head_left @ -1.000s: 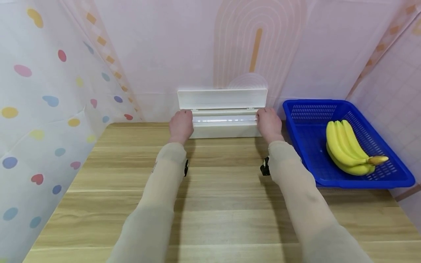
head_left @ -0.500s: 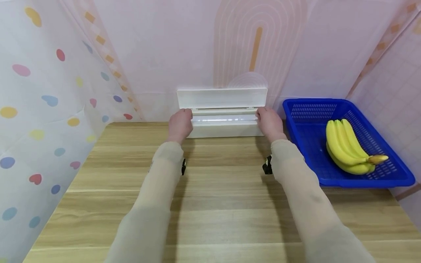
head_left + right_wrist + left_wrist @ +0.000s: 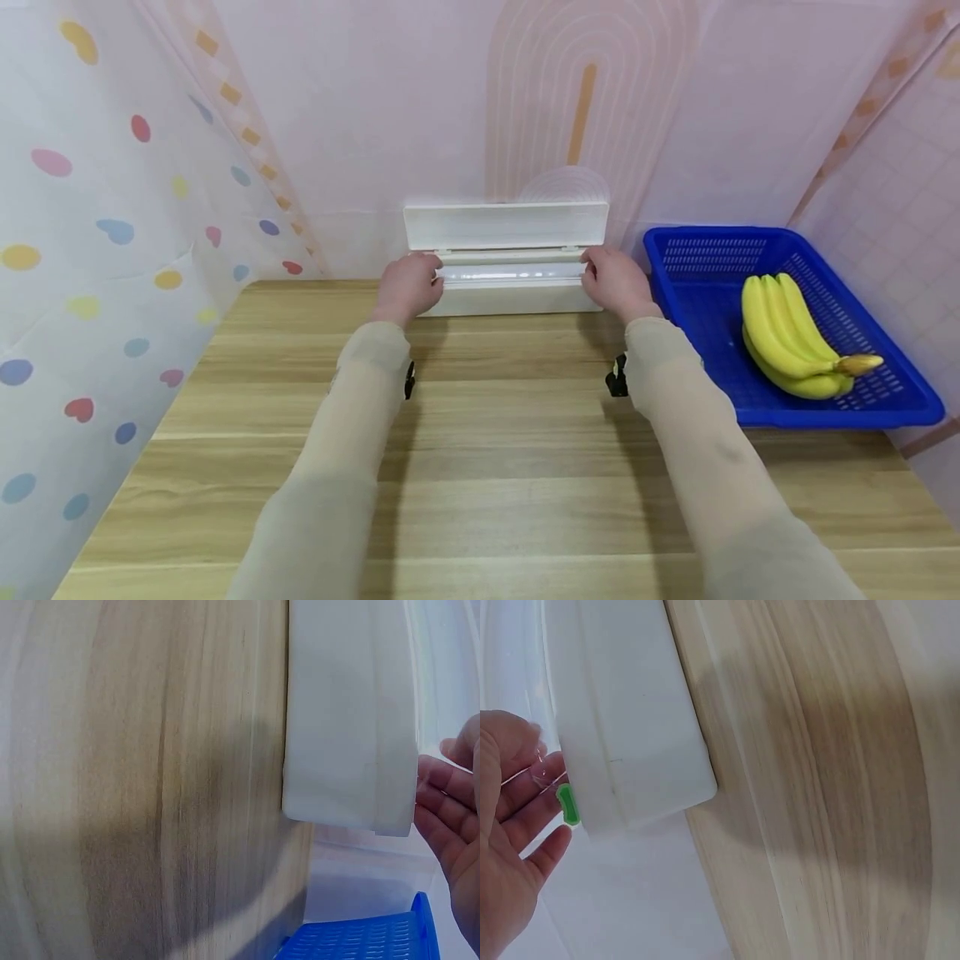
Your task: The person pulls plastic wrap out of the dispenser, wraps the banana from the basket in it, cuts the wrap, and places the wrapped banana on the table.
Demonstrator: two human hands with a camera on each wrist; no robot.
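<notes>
Shifted outward: left hand [image 3: 408,287] (pinching film [image 3: 510,272]), right hand [image 3: 618,282] (grip: can't tell) | hands 2 | box 1 [image 3: 510,301] | basket 1 [image 3: 832,419]

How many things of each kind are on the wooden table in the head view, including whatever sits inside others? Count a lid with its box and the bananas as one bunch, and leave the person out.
White cling film box: 1
Roll of clear film: 1
Blue plastic basket: 1
Bunch of bananas: 1
Total: 4
</notes>
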